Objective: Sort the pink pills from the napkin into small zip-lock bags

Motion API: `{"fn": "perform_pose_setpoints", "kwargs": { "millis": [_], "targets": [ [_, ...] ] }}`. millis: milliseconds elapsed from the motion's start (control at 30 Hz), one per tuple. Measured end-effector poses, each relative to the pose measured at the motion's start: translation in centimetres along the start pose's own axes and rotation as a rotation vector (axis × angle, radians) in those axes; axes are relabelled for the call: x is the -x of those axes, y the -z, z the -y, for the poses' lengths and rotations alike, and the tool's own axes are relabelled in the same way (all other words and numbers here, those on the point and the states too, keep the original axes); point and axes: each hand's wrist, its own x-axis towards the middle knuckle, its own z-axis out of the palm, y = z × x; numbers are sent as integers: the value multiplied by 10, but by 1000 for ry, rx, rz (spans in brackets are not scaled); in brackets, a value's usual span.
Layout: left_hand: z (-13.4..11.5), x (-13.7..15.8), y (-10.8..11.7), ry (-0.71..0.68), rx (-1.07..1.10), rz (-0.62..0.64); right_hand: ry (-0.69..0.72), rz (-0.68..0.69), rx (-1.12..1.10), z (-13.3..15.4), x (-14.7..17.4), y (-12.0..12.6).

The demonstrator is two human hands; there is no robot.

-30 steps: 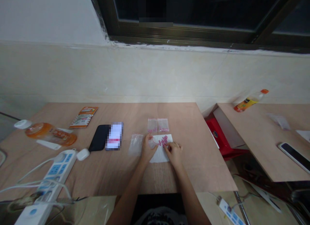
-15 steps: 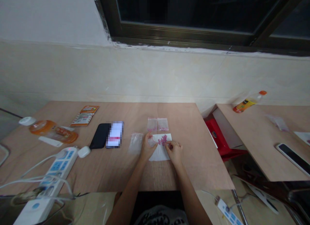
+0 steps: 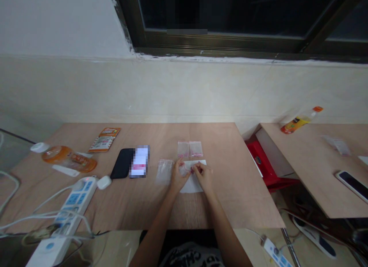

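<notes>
A white sheet of paper [image 3: 192,187] lies on the table under my hands. My left hand [image 3: 178,178] is on its left edge, thumb and fingers curled round something thin and pinkish, too small to make out. Over the paper's upper right, my right hand [image 3: 203,175] pinches with its fingertips close to my left thumb; what they hold is hidden. Small pink beads [image 3: 192,169] show partly by the right fingertips, the others covered by that hand. Just behind are two small clear zip bags [image 3: 183,147] with pink bits in them. Clear plastic bags [image 3: 165,172] lie left of my left hand.
To the left are a lit phone [image 3: 139,161], a black phone-like slab [image 3: 123,163], an orange packet [image 3: 104,140], an orange drink bottle [image 3: 70,159] and a power strip [image 3: 67,211] with cables. A second table [image 3: 310,171] stands right, past a red box [image 3: 260,161].
My right hand has moved left over the beads, up to my left thumb, covering most of them. The whole view has shifted slightly.
</notes>
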Motion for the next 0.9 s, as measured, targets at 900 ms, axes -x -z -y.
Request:
{"fn": "perform_pose_setpoints", "kwargs": {
  "millis": [900],
  "targets": [
    [1, 2, 1, 21, 4, -12, -48, -62, 80, -5, 13, 11]
  ]
}}
